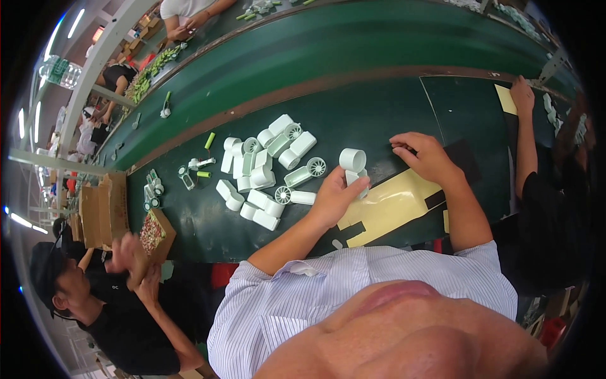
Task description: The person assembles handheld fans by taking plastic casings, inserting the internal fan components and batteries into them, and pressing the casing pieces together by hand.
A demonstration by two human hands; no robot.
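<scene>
Two hands worked over the dark green table [353,120]. The left hand [334,197] was curled round a small pale plastic housing [355,178], thumb on its near side and fingers wrapped behind, so most of the part was hidden and only its right edge showed past the fingertips. It seemed held low over the table, probably to keep it steady. Just beyond it, touching or nearly so, a pale cylinder [352,159] stood upright on the table, open end up. The right hand [424,155] lay farther right with its fingers bent and tips pressed on the table, gripping nothing, likely as a brace. A yellowish sheet [394,205] lay under and between the wrists. To the left, a loose heap of pale housings and spoked wheels [268,167] waited within easy reach of the left hand.
</scene>
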